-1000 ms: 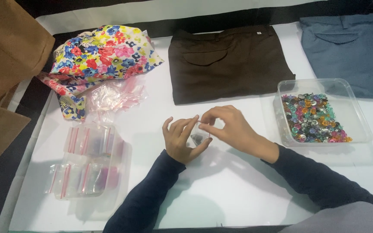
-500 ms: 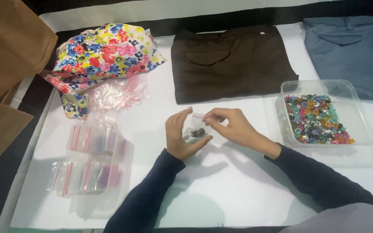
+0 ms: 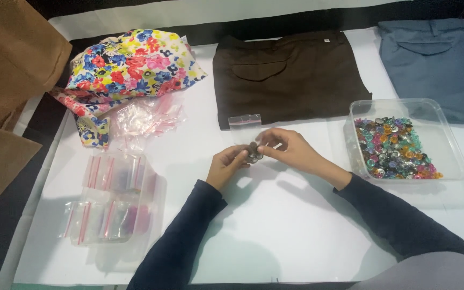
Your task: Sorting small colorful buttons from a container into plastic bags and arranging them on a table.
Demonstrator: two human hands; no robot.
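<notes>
Both hands meet mid-bench: the left hand (image 3: 226,165) pinches a small clear zip bag (image 3: 247,134) from below while the right hand (image 3: 288,150) grips its side, probably so the mouth stays up and nothing spills. The bag is see-through with a little clump of dark, shiny bits (image 3: 253,153) at the bottom. The tub of colourful beads (image 3: 396,147) sits just right of the hands, handy for reaching.
</notes>
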